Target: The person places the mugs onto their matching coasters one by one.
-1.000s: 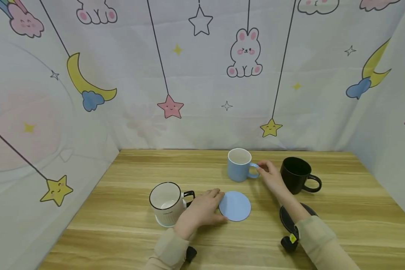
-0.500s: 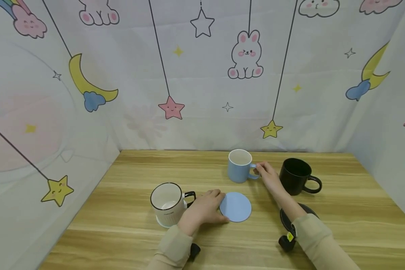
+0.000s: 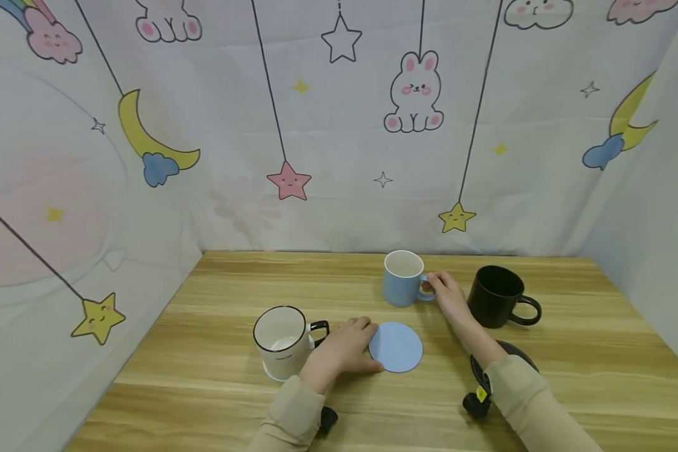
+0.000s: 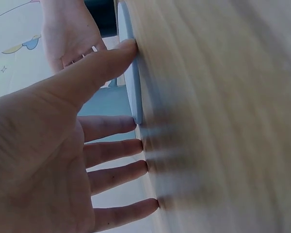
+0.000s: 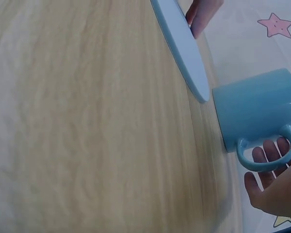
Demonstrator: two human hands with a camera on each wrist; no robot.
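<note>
Three mugs stand upright on a wooden table (image 3: 203,395) around a blue coaster (image 3: 396,347), which lies flat before the person and serves as the centre of the arrangement. Left of the coaster is a white mug (image 3: 285,360) with a black rim and black handle, set on a pale coaster (image 3: 272,374) of its own. Behind the blue coaster stands a light blue mug (image 3: 400,287), white within, its handle turned to the right. Behind and to the right of the coaster is a black mug (image 3: 490,306), handle also to the right. Right of the coaster lies a black disc (image 3: 518,351), partly covered by the right forearm.

The left hand (image 3: 347,348) is at the coaster's left edge: its fingers are spread and nearly straight, the thumb and forefinger touching the rim at separate points, the other fingertips down at the table. The right hand (image 3: 451,300), behind and to the right of the coaster, holds the light blue mug by its handle; fingers show through the loop, though how firmly they press cannot be told. Beyond the coaster, at the table's far edge, hangs a white cloth (image 3: 339,213) printed with stars, moons and a rabbit.
</note>
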